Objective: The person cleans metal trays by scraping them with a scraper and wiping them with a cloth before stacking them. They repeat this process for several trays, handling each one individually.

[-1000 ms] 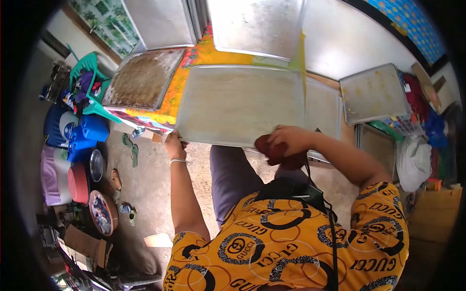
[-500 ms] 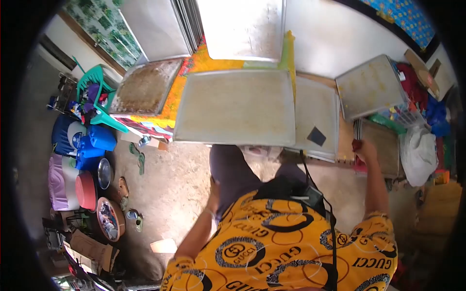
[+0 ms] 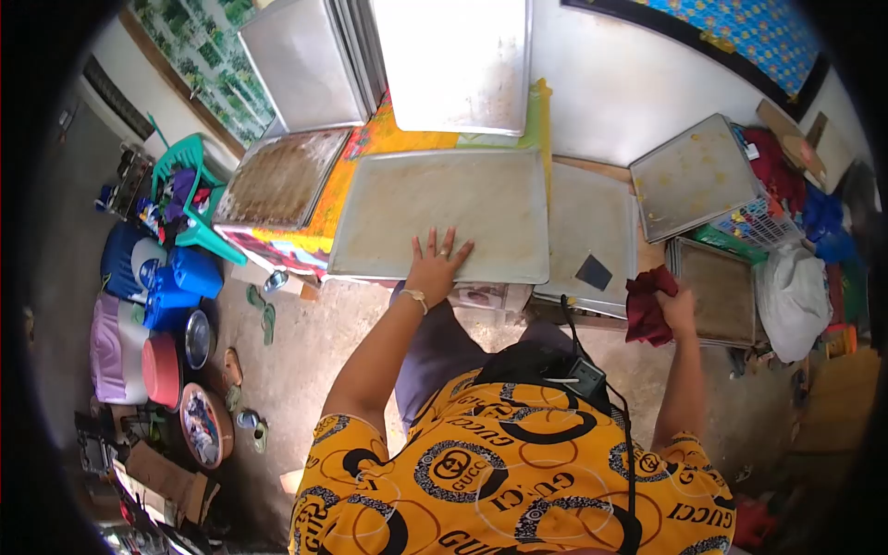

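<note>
My left hand (image 3: 437,268) lies with fingers spread on the near edge of a flat metal baking tray (image 3: 444,203), which rests on the table in front of me. In my right hand (image 3: 680,308) a dark red cloth (image 3: 650,307) is bunched up, hanging beside the table's right side. Just left of the cloth, a second tray (image 3: 592,222) bears a small dark square (image 3: 593,273). Right of my right hand is a stack of trays (image 3: 717,287).
Upright trays (image 3: 305,65) and a bright tray (image 3: 453,65) stand at the back. A browned tray (image 3: 282,180) lies at the table's left. One stained tray (image 3: 694,180) leans on a basket at right. A green chair (image 3: 190,185), blue containers (image 3: 190,273) and basins (image 3: 162,370) stand left.
My left hand has risen from beside my leg onto the tray's near edge. My right hand has moved left and toward me from the tray stack, with the red cloth now fully in view.
</note>
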`<state>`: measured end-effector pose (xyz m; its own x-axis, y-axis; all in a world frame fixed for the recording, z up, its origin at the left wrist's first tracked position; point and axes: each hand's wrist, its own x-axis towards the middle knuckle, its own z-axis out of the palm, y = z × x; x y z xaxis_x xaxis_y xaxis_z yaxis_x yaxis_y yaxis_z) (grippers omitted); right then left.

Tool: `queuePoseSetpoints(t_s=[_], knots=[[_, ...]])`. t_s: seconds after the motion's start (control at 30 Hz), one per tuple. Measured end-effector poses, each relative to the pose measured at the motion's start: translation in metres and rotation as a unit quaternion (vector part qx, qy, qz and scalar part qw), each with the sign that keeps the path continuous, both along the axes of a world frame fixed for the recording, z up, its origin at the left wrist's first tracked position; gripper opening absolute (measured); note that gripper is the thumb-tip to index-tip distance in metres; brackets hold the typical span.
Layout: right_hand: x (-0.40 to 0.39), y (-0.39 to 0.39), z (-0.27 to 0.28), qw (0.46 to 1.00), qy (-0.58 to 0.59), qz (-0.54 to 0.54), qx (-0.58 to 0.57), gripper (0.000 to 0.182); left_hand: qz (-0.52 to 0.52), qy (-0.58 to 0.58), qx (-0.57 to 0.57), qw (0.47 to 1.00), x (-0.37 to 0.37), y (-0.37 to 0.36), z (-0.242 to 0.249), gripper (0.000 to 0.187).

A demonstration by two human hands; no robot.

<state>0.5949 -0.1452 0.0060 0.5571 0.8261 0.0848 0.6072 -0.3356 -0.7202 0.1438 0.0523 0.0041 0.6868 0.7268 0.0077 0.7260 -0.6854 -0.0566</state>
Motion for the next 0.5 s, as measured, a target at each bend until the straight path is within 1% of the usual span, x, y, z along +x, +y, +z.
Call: queuePoseSetpoints(t_s=[0.03,0.07,0.13,0.17,0.2,0.3,0.33,0.37,0.4,0.43,0.47,0.5], knots=[[0.0,-0.009,0.004,1.0,0.01,0.0,0.007,0.045,0.001,0.02,-0.03,0.999,0.001,0.011,-0.003,0.088],[0.005,-0.018,0.003,0.998,0.04,0.013,0.036,0.045,-0.002,0.017,-0.032,0.999,0.002,0.01,0.002,0.083],[0.015,-0.04,0.001,0.996,0.059,-0.017,0.065,0.044,-0.01,0.014,-0.047,0.999,-0.003,0.012,0.017,0.082],[0.016,-0.047,0.002,0.994,0.071,-0.03,0.081,0.044,-0.013,0.015,-0.055,0.998,-0.007,0.015,0.031,0.082],[0.014,-0.055,0.009,0.985,0.142,-0.029,0.096,0.038,-0.021,0.019,-0.028,0.999,-0.009,0.011,0.063,0.073],[0.019,-0.06,0.015,0.966,0.226,-0.048,0.118,0.031,-0.094,-0.115,-0.022,0.989,-0.039,0.041,0.122,0.06],[0.019,-0.055,0.026,0.962,0.24,-0.031,0.122,0.029,-0.094,-0.189,0.014,0.977,-0.043,0.042,0.15,0.051],[0.014,-0.044,0.035,0.95,0.267,-0.025,0.16,0.029,-0.093,-0.262,0.05,0.959,-0.049,0.042,0.178,0.043],[0.007,-0.031,0.043,0.934,0.295,-0.019,0.2,0.029,0.006,-0.324,0.004,0.946,-0.062,0.049,0.196,0.037],[-0.001,-0.016,0.052,0.915,0.323,-0.012,0.24,0.03,0.105,-0.382,-0.039,0.917,-0.074,0.052,0.213,0.033],[-0.013,0.001,0.069,0.903,0.35,-0.006,0.25,0.033,0.088,-0.486,-0.057,0.868,-0.079,0.047,0.235,0.031],[-0.031,0.02,0.088,0.879,0.379,0.019,0.289,0.034,0.067,-0.583,-0.073,0.806,-0.084,0.043,0.254,0.032]])
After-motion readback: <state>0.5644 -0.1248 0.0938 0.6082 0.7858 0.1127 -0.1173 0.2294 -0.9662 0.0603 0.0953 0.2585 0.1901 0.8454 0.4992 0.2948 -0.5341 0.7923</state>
